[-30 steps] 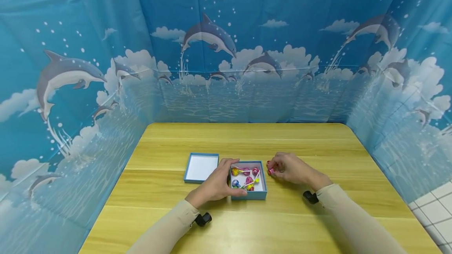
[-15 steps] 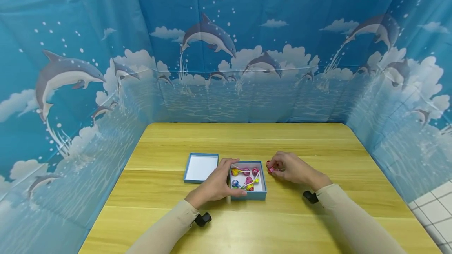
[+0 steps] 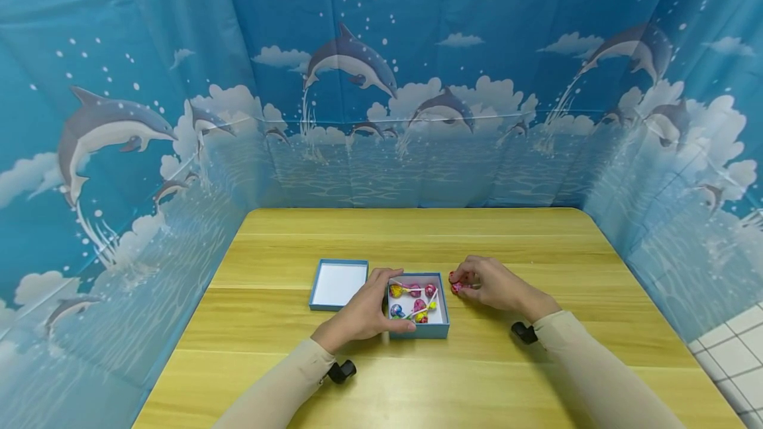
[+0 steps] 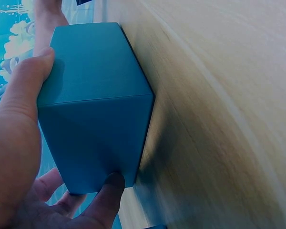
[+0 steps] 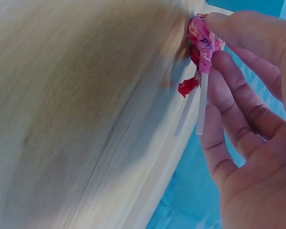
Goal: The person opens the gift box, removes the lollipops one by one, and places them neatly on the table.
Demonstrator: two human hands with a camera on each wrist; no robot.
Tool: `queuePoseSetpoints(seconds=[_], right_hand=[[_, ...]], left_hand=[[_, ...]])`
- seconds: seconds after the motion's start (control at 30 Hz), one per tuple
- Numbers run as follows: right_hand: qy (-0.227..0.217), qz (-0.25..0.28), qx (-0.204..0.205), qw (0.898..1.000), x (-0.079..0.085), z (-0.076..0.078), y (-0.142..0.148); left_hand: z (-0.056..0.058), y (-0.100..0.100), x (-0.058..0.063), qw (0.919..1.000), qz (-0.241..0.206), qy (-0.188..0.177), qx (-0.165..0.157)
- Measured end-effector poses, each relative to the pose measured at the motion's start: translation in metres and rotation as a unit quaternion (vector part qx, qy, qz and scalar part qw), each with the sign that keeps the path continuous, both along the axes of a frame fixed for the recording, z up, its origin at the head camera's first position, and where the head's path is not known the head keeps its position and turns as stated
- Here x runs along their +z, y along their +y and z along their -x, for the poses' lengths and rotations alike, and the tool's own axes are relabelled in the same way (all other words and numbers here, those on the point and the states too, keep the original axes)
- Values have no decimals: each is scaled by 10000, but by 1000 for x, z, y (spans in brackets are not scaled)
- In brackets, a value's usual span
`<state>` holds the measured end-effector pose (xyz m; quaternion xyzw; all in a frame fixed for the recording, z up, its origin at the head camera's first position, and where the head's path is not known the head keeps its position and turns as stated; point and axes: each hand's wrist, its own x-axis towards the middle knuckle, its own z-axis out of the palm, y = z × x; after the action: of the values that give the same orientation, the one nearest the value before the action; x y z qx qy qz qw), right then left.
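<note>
My left hand [image 3: 365,310] grips an open-topped blue box [image 3: 426,332] from its left side. The thumb lies along the front wall and the other fingers reach toward the back, as the left wrist view of the box [image 4: 95,133] also shows. Inside it lie several wrapped lollipops [image 3: 420,305], pink, yellow and blue. Just right of the box, my right hand [image 3: 495,286] pinches a pink lollipop [image 5: 206,52] between thumb and fingers. Tight behind that one is a red lollipop [image 5: 186,88]; both white sticks point down in the right wrist view. Whether the red one is also gripped I cannot tell.
A blue box lid [image 3: 340,285] with a white inside lies behind and left of my left hand. Both rest on a wooden table [image 3: 524,382]. Dolphin-printed sheets [image 3: 441,151] hang along its back and sides.
Hardly anything differs. Both hands keep their places at the box and at the lollipops, with the view shifting very slightly.
</note>
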<state>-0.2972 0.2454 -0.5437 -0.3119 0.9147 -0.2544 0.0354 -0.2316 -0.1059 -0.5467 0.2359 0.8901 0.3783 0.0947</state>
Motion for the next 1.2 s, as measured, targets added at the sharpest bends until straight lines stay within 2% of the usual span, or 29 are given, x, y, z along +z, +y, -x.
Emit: queuePoseSetpoints(seconds=[0.43, 0.63, 0.87, 1.2], right_hand=[[-11, 108, 18, 9999, 7, -4, -1], [149, 117, 107, 9998, 15, -3, -5], [405, 108, 427, 9982, 31, -5, -15], [518, -146, 809, 9953, 51, -12, -38]], left_hand=[[-1, 0, 0, 10000, -46, -33, 21], [-1, 1, 1, 10000, -42, -38, 28], [-1, 0, 1, 10000, -86, -14, 17], [-3, 0, -1, 9999, -143, -61, 19]])
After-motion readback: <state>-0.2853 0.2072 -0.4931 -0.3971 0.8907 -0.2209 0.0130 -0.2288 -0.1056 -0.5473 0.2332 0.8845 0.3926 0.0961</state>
